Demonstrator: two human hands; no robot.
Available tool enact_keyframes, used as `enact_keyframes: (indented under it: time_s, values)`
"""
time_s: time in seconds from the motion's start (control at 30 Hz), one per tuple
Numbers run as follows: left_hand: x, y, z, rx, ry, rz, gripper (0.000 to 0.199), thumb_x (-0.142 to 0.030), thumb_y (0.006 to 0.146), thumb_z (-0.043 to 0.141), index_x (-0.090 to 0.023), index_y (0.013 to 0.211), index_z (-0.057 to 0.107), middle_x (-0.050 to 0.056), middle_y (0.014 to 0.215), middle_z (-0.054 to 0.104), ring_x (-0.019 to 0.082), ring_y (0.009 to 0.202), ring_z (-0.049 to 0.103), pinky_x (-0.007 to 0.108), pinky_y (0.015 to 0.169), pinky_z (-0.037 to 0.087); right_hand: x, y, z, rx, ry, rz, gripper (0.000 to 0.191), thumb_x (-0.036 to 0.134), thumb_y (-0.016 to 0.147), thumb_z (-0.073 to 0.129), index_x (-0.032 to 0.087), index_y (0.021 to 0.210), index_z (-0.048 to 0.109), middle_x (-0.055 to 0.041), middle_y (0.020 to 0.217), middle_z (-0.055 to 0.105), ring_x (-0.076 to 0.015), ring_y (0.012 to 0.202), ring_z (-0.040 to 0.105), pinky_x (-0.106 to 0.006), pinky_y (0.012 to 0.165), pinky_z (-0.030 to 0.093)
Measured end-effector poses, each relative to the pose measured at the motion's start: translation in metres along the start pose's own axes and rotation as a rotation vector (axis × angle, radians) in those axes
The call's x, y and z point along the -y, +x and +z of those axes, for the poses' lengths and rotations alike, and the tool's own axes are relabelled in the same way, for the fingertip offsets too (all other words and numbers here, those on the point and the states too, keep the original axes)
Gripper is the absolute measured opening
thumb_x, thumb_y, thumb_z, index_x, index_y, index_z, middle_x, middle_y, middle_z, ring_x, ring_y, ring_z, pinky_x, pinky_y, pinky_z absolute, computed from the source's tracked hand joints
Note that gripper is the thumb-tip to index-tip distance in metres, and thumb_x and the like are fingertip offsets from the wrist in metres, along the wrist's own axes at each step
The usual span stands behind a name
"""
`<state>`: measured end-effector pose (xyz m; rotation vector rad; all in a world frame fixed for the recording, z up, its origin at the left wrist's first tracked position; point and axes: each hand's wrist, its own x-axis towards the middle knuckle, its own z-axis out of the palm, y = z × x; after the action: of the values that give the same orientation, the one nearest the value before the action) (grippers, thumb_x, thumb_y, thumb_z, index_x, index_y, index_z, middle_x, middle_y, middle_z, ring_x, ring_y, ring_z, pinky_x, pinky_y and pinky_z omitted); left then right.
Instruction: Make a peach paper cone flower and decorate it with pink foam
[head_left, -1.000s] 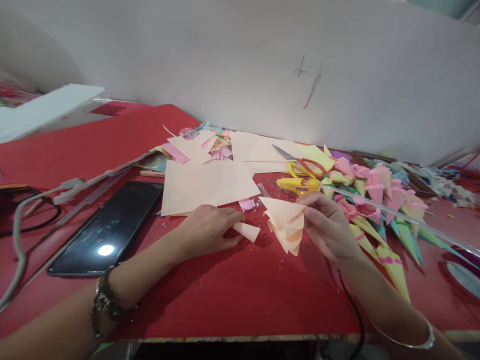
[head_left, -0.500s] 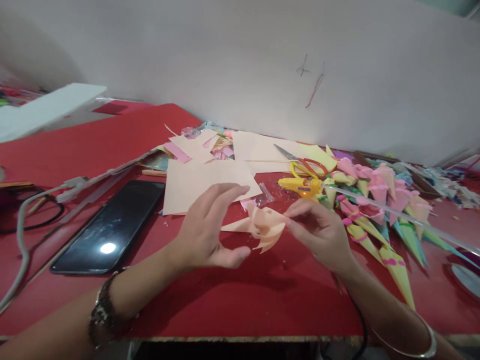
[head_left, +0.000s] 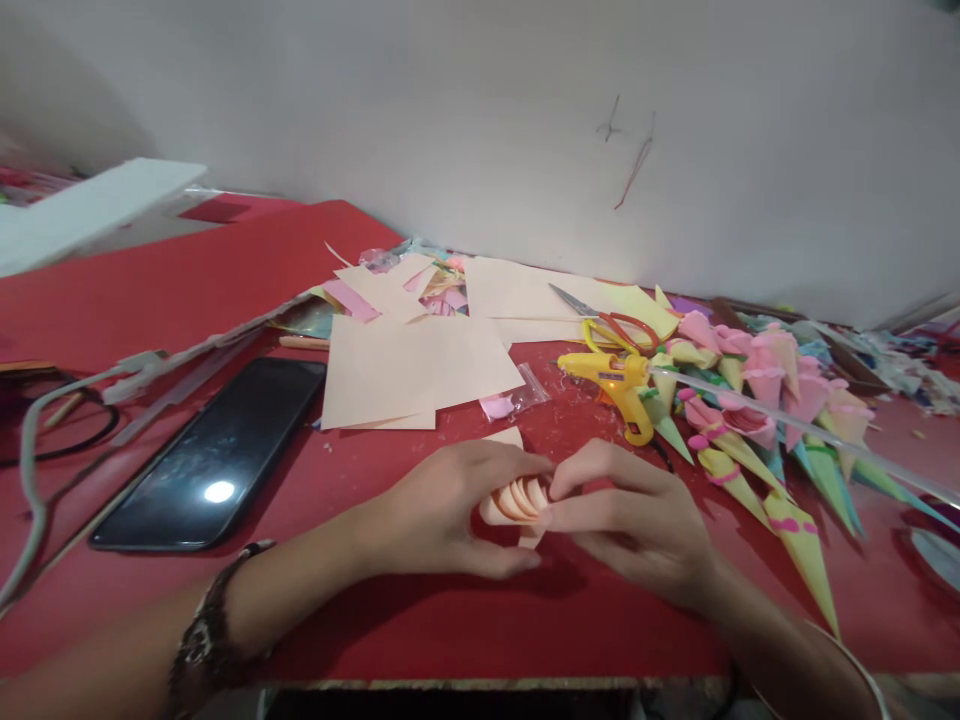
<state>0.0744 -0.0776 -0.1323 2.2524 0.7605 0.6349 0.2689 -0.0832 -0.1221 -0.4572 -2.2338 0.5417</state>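
Observation:
Between my hands, a little above the red tabletop, is a peach paper flower with curled, layered petals. My left hand wraps round its left side, thumb below and fingers above. The fingertips of my right hand pinch the flower's right edge. Part of the flower is hidden behind the fingers. Just beyond my right hand lies a yellow glue gun with a long clear glue stick in its back. Behind it, scissors with yellow and orange handles rest on paper.
Peach paper sheets lie ahead, with paper scraps behind. A black phone and a white cable are on the left. Several paper cones with pink flowers pile up at right. A small plastic bag sits near the glue gun.
My left hand, spread beside the flower before, has closed round it. My right hand has shifted its pinch, and both hands with the flower are nearer to me. The flower looks more compact.

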Motion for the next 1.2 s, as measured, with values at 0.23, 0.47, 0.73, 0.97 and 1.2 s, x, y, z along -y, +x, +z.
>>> enact_keyframes:
  time_s: [0.23, 0.47, 0.73, 0.97, 1.2]
  values:
    - [-0.001, -0.003, 0.000, 0.243, -0.525, -0.067, 0.023, -0.030, 0.065, 0.064, -0.015, 0.081, 0.055, 0.002, 0.077, 0.059, 0.014, 0.070, 0.053, 0.024, 0.064, 0.044, 0.005, 0.001, 0.000, 0.020, 0.050, -0.016, 0.015, 0.010, 0.081, 0.049, 0.018, 0.088, 0.060, -0.0022, 0.082, 0.055, -0.0088, 0.075, 0.052, -0.020, 0.066, 0.046]
    - [0.000, -0.003, 0.000, 0.464, -1.011, -0.252, 0.027, -0.026, 0.062, 0.063, -0.015, 0.081, 0.047, 0.001, 0.069, 0.055, 0.012, 0.060, 0.053, 0.023, 0.056, 0.044, 0.007, 0.004, -0.001, 0.036, 0.067, -0.030, 0.016, 0.014, 0.084, 0.045, 0.016, 0.082, 0.061, -0.0030, 0.080, 0.056, -0.0088, 0.075, 0.054, -0.019, 0.067, 0.047]
    - [-0.003, -0.005, -0.001, 0.311, -0.760, -0.249, 0.025, -0.021, 0.062, 0.066, -0.017, 0.075, 0.044, -0.005, 0.064, 0.047, 0.007, 0.056, 0.043, 0.017, 0.051, 0.037, 0.005, 0.005, 0.003, -0.023, 0.057, 0.026, 0.012, 0.008, 0.077, 0.051, 0.018, 0.083, 0.057, -0.0020, 0.077, 0.057, -0.0092, 0.071, 0.054, -0.020, 0.064, 0.046]
    - [0.001, -0.002, -0.002, 0.017, -0.207, -0.100, 0.019, -0.020, 0.068, 0.063, -0.017, 0.081, 0.049, -0.003, 0.078, 0.052, 0.009, 0.068, 0.048, 0.018, 0.061, 0.037, 0.000, 0.003, 0.013, 0.005, 0.042, 0.209, 0.030, 0.024, 0.073, 0.059, 0.020, 0.100, 0.048, -0.0016, 0.083, 0.057, -0.0119, 0.072, 0.052, -0.024, 0.065, 0.046]
    - [0.008, -0.003, 0.003, -0.021, -0.101, -0.192, 0.028, -0.021, 0.071, 0.062, -0.020, 0.089, 0.041, -0.004, 0.077, 0.054, 0.009, 0.063, 0.052, 0.017, 0.053, 0.036, -0.006, -0.001, 0.020, 0.146, -0.114, 0.168, 0.023, 0.025, 0.080, 0.053, 0.020, 0.103, 0.049, -0.0035, 0.092, 0.054, -0.0123, 0.084, 0.052, -0.023, 0.071, 0.046]
